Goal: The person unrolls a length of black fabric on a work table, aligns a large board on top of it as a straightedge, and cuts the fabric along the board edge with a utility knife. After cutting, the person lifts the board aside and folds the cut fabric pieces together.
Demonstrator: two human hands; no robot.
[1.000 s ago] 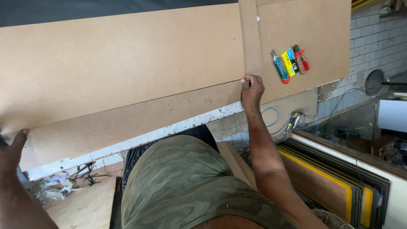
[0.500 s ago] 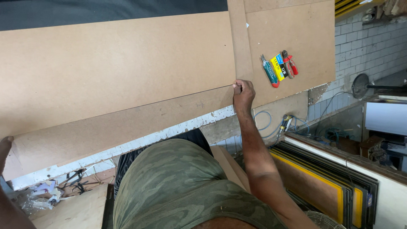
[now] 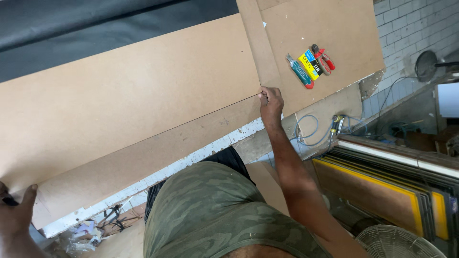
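Fibreboard fills most of the view: a long brown sheet [image 3: 129,91] lies slantwise across the bench, running from about eight o'clock up toward one o'clock, on top of a wider board [image 3: 143,162] of the same colour whose strip shows along its lower edge. The right hand [image 3: 270,101], just right of centre, pinches the sheet's lower right corner, fingers curled over the edge and thumb against it. The left hand [image 3: 16,215], down at eight o'clock, is clamped on the sheet's far left end, thumb up along the edge; the fingers are out of sight. At one o'clock from the right hand, well apart from it, a green utility knife [image 3: 299,72], a small yellow and blue box [image 3: 310,64] and red-handled pliers [image 3: 324,59] lie side by side on another board. At four o'clock, framed panels with yellow borders [image 3: 382,196] stand stacked on edge, with a wire fan guard [image 3: 401,242] below them.
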